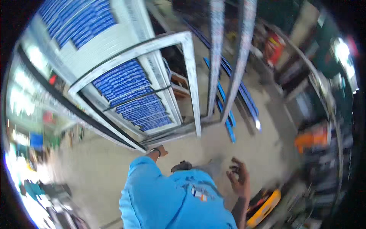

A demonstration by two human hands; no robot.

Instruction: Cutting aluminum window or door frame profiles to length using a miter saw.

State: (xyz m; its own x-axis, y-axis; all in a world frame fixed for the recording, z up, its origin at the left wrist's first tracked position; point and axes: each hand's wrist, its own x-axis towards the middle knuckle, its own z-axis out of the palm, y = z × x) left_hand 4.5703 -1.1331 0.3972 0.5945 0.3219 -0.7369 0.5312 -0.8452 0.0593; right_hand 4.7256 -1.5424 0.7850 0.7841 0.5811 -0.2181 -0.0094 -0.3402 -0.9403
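Observation:
My left hand (162, 151), with a dark band at the wrist, is held forward near the lower corner of a white window-like frame (193, 82). Blur hides its fingers, and I cannot tell whether it touches the frame. Lower on the right, my right hand (240, 179) is raised above the floor, its fingers bent and apart with nothing in them. Behind the white frame stands a large white panel (91, 47) with blue printed film on it. A dark-edged frame (49, 87) leans along the left side.
Two tall, narrow profiles (215, 57) stand upright beyond the frame. Blue strips (244, 95) lie on the grey floor (91, 171) beside them. Blurred racks and an orange object (310, 139) line the right side. A yellow-and-black object (265, 210) is close to my right forearm.

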